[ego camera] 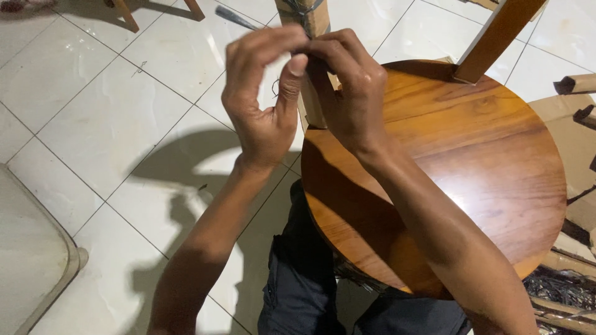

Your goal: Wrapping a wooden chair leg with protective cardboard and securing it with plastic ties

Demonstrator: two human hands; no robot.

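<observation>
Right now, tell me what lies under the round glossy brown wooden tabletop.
Under the round glossy brown wooden tabletop, the person's dark trousers and white floor tiles show at its near edge, flattened cardboard at its right. Whatever sits beneath its middle is covered.

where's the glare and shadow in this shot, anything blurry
Head view: glare spot on the round wooden tabletop; hard shadows of the arms on the white floor tiles; left hand and right hand slightly soft, the dark tool behind them blurred.
</observation>
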